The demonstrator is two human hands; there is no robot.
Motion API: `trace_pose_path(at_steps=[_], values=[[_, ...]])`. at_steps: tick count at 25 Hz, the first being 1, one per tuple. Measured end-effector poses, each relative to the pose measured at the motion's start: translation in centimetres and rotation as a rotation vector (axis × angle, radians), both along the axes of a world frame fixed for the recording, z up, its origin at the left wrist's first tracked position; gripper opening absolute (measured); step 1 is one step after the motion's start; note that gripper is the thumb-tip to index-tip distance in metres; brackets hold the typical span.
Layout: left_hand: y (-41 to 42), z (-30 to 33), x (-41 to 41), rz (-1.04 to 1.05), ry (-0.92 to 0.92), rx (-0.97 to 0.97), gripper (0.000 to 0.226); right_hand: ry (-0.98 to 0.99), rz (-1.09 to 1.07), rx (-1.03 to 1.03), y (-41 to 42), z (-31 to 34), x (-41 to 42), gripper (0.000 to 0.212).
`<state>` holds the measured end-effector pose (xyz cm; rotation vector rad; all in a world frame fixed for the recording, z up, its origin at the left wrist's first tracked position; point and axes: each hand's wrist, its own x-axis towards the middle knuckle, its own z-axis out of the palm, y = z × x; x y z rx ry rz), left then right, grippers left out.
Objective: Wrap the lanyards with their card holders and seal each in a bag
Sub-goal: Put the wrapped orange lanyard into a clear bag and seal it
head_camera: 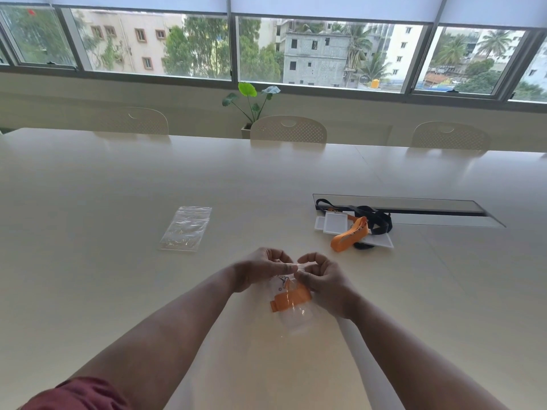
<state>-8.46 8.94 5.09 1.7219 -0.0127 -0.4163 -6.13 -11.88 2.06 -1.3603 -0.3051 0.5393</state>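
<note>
At lower centre we pinched the bag's (291,309) top edge with both hands, left (260,269) and right (321,279), its long axis hanging toward us, lanyard (291,298) inside.

A potted plant (251,105) stands behind three chairs (288,130) — beyond, windows (319,51).

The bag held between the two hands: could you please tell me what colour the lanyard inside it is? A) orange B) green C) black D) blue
A: an orange lanyard shows through the clear bag, whose top edge the left hand and the right hand pinch.
</note>
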Motion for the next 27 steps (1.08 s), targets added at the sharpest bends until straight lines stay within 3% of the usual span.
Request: trace_pose_path(at_steps=[4,8,13,18,24,27], values=[[-0.5,0.4,0.6,0.003,0.022,0.115,0.030,-0.015,0.012,0.011,0.1,0.2,-0.3,0.033],[-1.1,0.1,0.8,0.102,0.038,0.035,0.010,-0.032,-0.004,-0.025,0.1,-0.2,-0.2,0.036],[-1.1,-0.2,0.9,0.161,0.047,0.004,0.012,0.000,0.007,-0.034,-0.1,-0.4,0.1,0.048],[-0.9,0.9,1.2,-0.009,0.109,0.111,0.037,-0.015,0.049,-0.018,-0.2,-0.5,0.0,0.039],[-1.0,1.0,1.4,-0.071,0.139,0.140,0.007,-0.111,0.007,-0.132,-0.4,-0.6,0.2,0.039],[-0.7,0.9,1.5,-0.076,0.141,0.103,0.008,-0.087,0.052,-0.126,-0.5,-1.0,0.7,0.040]])
